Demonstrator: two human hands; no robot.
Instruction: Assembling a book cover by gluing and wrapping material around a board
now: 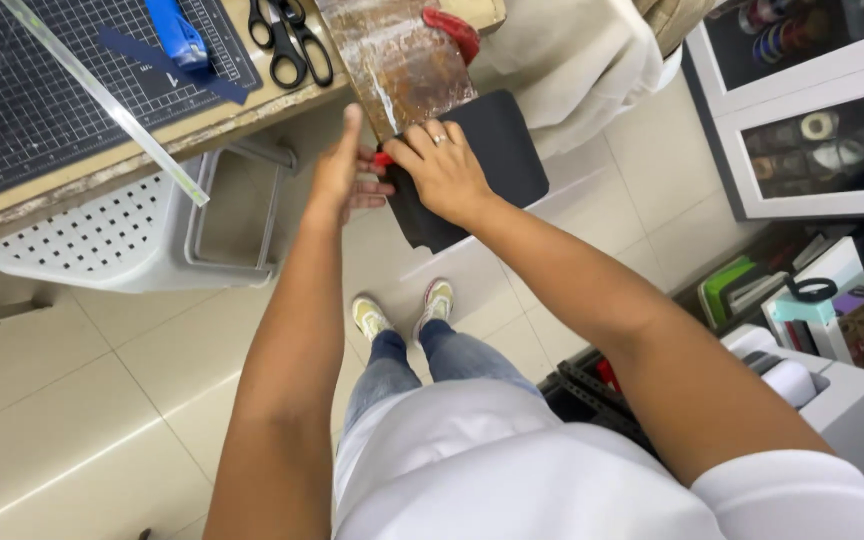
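Note:
A black sheet of leather-like material (500,150) hangs over the table edge under a worn brown board (400,60). My right hand (444,168), with a ring on one finger, presses down on the black sheet at the board's lower end. My left hand (344,170) is beside it at the sheet's left edge, thumb raised, fingers curled near a small red object (383,158) between the two hands. What the left fingers grip is hidden.
A dark gridded cutting mat (32,90) with a clear ruler (102,100), a blue tool (178,35) and black scissors (290,40) lies on the table. A grey perforated bin (102,240) sits underneath. White cloth (572,60), a glass cabinet (812,130) and stacked boxes (812,310) stand right.

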